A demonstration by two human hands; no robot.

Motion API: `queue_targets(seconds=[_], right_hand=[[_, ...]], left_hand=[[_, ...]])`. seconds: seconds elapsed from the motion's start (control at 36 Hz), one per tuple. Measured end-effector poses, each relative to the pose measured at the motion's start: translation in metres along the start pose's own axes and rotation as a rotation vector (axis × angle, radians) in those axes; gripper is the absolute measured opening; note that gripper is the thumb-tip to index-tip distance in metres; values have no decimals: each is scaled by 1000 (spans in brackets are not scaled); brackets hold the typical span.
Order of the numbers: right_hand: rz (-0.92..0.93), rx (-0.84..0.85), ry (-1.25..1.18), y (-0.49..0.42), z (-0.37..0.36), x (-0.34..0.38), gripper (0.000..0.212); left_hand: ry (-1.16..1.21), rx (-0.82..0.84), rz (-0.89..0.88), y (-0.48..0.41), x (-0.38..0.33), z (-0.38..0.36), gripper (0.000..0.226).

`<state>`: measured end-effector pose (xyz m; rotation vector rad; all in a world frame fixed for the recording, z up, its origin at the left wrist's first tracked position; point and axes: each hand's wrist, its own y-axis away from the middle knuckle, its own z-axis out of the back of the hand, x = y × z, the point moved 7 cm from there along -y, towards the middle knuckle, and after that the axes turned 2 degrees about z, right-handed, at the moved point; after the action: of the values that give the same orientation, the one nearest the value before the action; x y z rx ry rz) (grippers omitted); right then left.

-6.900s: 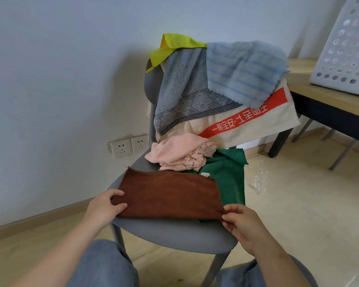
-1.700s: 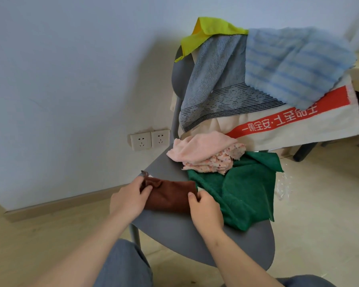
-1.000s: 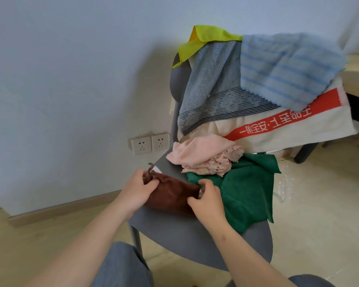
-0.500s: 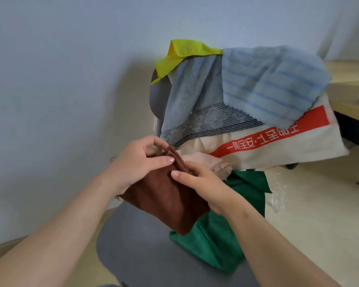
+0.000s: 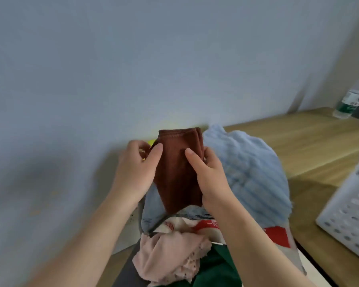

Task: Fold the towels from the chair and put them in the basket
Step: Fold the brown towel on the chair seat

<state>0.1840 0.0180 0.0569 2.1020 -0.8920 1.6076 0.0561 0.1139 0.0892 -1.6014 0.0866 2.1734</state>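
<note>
Gripping folded brown towel (image 5: 179, 168) — soft, oblong — both hands.

Plain home room: pale wall (image 5: 133, 59), wooden table (image 5: 298, 137) with water bottle (image 5: 351, 100), chair (image 5: 124, 276) under towels (image 5: 247, 168), white perforated basket (image 5: 350, 220).

I see a clear plastic water bottle (image 5: 352, 98) with a green-and-white label standing upright at the far right of the wooden table (image 5: 298, 137), near the pale blue-grey wall (image 5: 133, 59).
</note>
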Motion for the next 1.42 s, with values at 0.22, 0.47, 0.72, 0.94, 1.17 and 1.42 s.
queue_targets(seconds=[0.22, 0.47, 0.72, 0.94, 1.17, 1.42], right_hand=[[1, -62, 126, -12, -16, 132, 11], [-94, -95, 88, -22, 34, 222, 32], [6, -237, 293, -1, 156, 288, 9], [-117, -523, 534, 46, 305, 296, 3], [-631, -494, 679, 98, 399, 228, 19], [-938, -631, 735, 141, 440, 204, 13]], left_hand=[[518, 382, 352, -6, -124, -27, 22], [605, 493, 271, -14, -224, -69, 15], [305, 480, -65, 17, -299, -163, 13], [109, 763, -24, 81, -291, -301, 8], [-567, 1240, -201, 148, -232, -390, 16], [-899, 1497, -373, 197, -203, -426, 43]])
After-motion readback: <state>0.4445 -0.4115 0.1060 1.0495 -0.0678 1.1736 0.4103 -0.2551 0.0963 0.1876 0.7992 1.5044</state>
